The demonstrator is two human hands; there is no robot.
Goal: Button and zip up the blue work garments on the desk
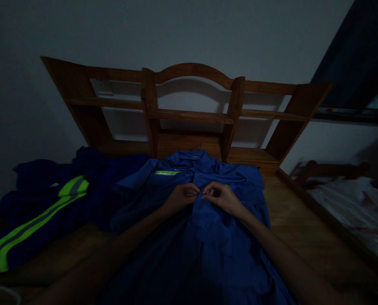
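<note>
A blue collared shirt lies spread on the wooden surface, its collar toward the shelf. A yellow-green and grey strip runs across the left of its chest. At the shirt's front edge, below the collar, my left hand pinches the cloth with curled fingers. Close beside it, my right hand also pinches the front edge, thumb against fingertips. The two hands nearly meet. Whether a button sits between the fingers is too dark and small to see.
To the left lies a crumpled dark blue garment with yellow-green and grey bands. A wooden shelf unit stands at the back against the wall. The wooden surface shows at right, with pale plastic-like sheeting beyond its edge.
</note>
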